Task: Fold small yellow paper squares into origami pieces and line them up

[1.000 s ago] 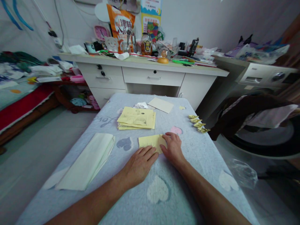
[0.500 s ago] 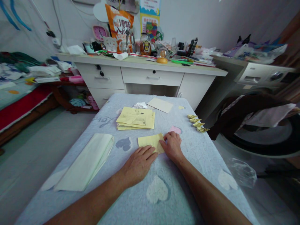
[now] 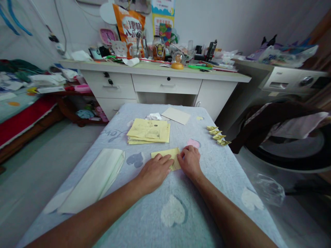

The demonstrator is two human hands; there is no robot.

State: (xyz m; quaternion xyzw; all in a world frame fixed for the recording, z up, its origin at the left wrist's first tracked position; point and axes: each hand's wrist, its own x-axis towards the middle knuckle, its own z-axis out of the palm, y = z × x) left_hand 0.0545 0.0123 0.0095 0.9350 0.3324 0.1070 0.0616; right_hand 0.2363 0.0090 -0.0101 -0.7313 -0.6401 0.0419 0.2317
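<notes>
A small sheet of yellow paper (image 3: 165,153) lies on the cloth-covered table in front of me. My left hand (image 3: 156,172) rests on its lower left part, fingers lying flat and covering some of it. At the right edge of the sheet, my right hand (image 3: 190,160) has its fingers curled, with thumb and fingertips holding that edge. Beyond the sheet sits a stack of yellow papers (image 3: 148,131). Several folded yellow paper pieces (image 3: 217,135) stand in a row near the table's right edge.
Folded pale green-white paper (image 3: 94,179) lies to the left. At the far end are a beige card (image 3: 176,115) and a crumpled white tissue (image 3: 154,116). Behind the table stands a cluttered white desk (image 3: 165,82); a washing machine (image 3: 284,82) is on the right.
My left hand has shifted slightly up and left over the yellow sheet. My right hand stays at the sheet's right edge. The view has turned a little.
</notes>
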